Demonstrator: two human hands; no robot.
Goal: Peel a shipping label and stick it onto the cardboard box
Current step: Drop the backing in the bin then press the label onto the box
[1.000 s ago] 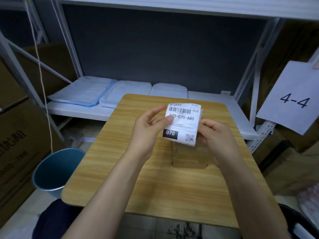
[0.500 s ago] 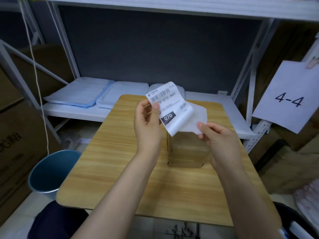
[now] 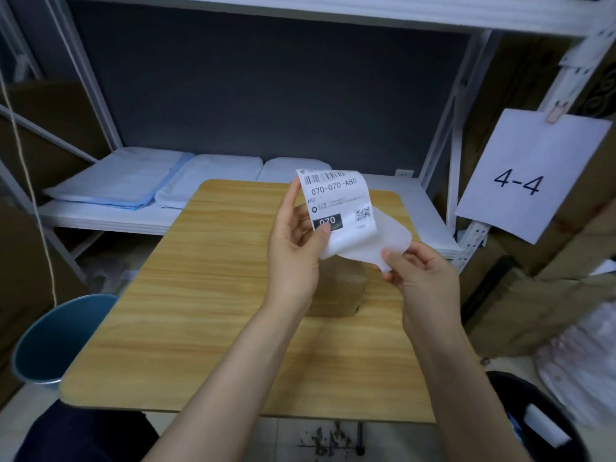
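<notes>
Both hands are up over the table, working one piece of paper between them. My left hand pinches the label along its left edge, thumb on the printed face near the black 070 block, fingers behind. My right hand nips the lower corner of the backing, thumb and forefinger closed on it. Label and backing have parted at the right and curl away from each other, joined only low down by my left thumb. Below them, partly hidden by my left wrist, the box sits on the table. A blue bin stands on the floor at the left.
</notes>
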